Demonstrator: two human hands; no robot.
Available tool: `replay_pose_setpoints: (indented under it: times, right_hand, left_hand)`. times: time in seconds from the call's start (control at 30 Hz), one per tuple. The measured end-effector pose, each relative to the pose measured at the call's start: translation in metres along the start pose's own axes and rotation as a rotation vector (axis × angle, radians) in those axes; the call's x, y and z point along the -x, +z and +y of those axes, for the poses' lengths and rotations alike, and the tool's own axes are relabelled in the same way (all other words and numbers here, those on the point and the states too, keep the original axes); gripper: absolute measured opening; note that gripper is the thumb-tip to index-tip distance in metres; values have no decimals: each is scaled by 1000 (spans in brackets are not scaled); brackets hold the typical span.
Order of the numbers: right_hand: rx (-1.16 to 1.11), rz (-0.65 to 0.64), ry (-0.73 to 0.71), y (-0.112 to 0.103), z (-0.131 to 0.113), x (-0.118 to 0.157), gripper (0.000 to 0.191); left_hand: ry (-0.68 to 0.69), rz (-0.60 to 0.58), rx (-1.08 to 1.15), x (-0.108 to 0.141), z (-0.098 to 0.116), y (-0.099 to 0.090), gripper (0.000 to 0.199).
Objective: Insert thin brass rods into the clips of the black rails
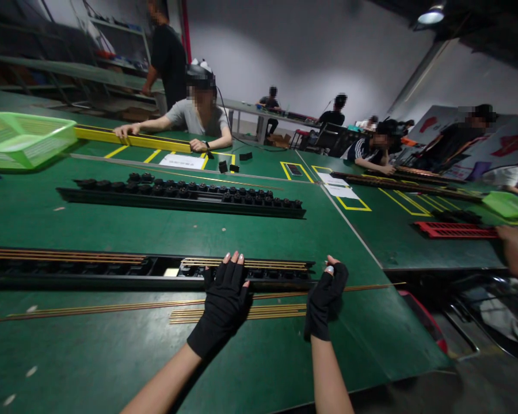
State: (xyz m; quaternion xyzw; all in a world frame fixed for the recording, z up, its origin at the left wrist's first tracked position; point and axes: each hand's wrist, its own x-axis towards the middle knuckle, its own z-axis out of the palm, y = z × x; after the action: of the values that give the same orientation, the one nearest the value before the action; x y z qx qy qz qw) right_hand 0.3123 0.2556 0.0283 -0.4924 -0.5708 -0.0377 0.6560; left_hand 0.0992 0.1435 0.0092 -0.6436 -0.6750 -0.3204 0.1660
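The black slotted rail is laid lengthwise across the near part of the green-matted workbench, directly before the wearer, with thin brass rods seated in its channel. The left hand, in a black fingerless glove, is placed open and palm-down on the rail's near edge, with the fingers spread and nothing gripped. The right hand, gloved alike, is partly curled at the rail's right end; whether a rod is held by it cannot be determined. Loose brass rods are laid on the mat just below the rail.

Seated rods could be displaced if the rail is jolted under hand pressure. The loose rods could be rolled or misaligned if brushed by the wrists, and a rod end could be bent if caught by the hands.

Beyond, a second rail is loaded with rows of black knobbed parts. A green plastic basket, a yellow bar and paper sheets are placed on the far bench. At the right, a co-worker's hand is positioned beside a red rack. White walls and shelving enclose the room.
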Motion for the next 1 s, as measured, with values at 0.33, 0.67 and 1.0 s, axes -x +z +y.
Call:
replay_pose_setpoints:
  times: [0.33, 0.67, 1.0]
  right_hand:
    - [15, -250, -255, 23, -15, 15, 24]
    - [306, -668, -366, 99, -72, 11, 39]
    - [495, -1250, -458, 104, -106, 11, 36]
  left_hand:
    - [0, -7, 21, 0, 2, -1, 69]
    - [-5, -37, -9, 4, -3, 5, 72]
    - [15, -24, -112, 9, -9, 23, 56]
